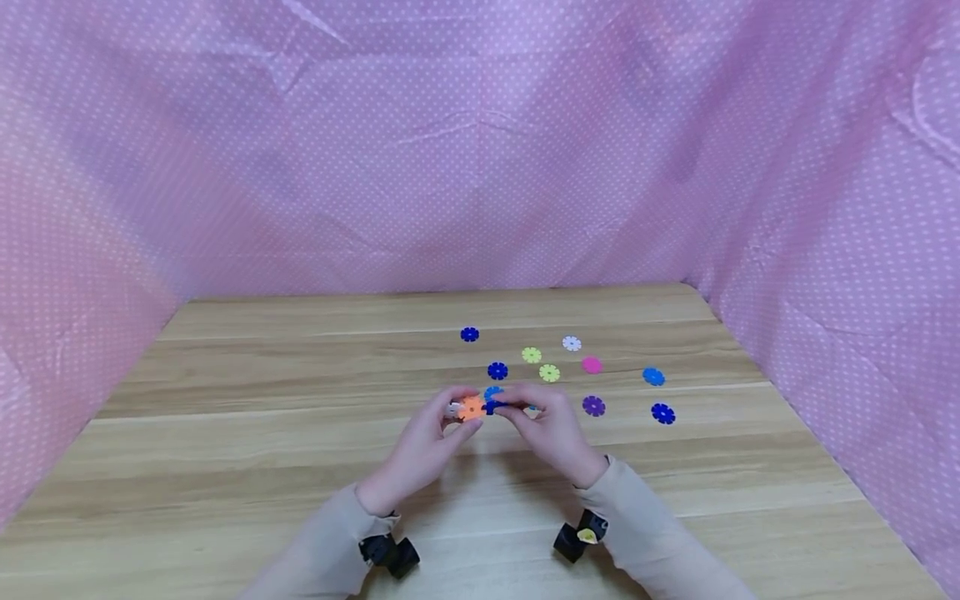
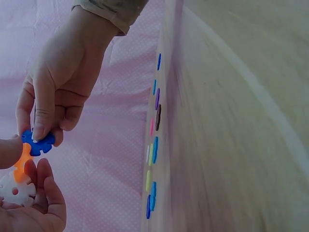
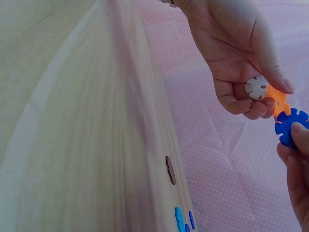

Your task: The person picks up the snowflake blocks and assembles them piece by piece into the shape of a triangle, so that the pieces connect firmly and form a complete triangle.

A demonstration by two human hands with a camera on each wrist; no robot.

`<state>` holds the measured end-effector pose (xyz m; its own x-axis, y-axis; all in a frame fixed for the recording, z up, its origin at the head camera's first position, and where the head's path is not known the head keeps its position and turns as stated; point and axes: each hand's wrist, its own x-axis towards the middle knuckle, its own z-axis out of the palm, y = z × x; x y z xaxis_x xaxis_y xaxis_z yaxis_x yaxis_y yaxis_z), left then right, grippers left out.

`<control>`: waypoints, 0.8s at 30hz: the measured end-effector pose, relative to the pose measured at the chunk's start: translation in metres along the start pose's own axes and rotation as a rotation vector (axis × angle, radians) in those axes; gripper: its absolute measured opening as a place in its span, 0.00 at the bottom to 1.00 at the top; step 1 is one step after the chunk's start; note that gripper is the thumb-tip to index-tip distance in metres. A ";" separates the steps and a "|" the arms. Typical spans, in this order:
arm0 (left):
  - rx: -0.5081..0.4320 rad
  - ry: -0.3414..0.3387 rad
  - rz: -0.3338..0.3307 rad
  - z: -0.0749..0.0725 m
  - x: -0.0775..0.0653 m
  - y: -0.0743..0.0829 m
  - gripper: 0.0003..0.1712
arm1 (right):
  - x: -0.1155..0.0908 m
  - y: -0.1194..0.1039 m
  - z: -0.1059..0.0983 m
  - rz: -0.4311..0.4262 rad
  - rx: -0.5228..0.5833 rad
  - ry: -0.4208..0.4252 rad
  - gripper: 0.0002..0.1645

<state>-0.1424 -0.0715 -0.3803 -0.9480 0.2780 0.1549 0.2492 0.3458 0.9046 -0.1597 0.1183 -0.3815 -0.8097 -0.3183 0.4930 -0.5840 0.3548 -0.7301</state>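
Observation:
My left hand [image 1: 420,446] holds an orange notched disc [image 1: 472,408] and a white notched disc [image 2: 7,186] between thumb and fingers. The orange one sits between the white disc and a dark blue notched disc [image 3: 285,129], at an angle to them. My right hand [image 1: 553,427] pinches the dark blue disc between thumb and fingers, its edge right at the orange disc's edge. Both hands are close together over the table, fingertips facing each other.
On the wooden table [image 1: 262,450], several loose notched discs lie beyond and right of the hands, including a purple disc [image 1: 593,406], a pink disc [image 1: 592,365] and a white disc [image 1: 572,343]. A pink dotted curtain [image 1: 450,167] encloses the back and sides.

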 end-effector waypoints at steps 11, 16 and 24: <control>-0.018 0.013 0.013 0.004 0.001 0.004 0.19 | -0.002 0.002 0.002 -0.125 0.011 0.085 0.11; -0.025 0.021 0.024 0.007 0.000 0.004 0.18 | -0.002 0.004 0.004 -0.204 0.014 0.104 0.09; -0.016 0.014 0.030 0.005 -0.002 0.003 0.18 | -0.003 0.004 0.005 -0.208 0.011 0.078 0.09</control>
<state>-0.1383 -0.0665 -0.3796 -0.9428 0.2757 0.1875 0.2746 0.3231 0.9056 -0.1592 0.1165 -0.3882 -0.6741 -0.3145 0.6683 -0.7386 0.2789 -0.6138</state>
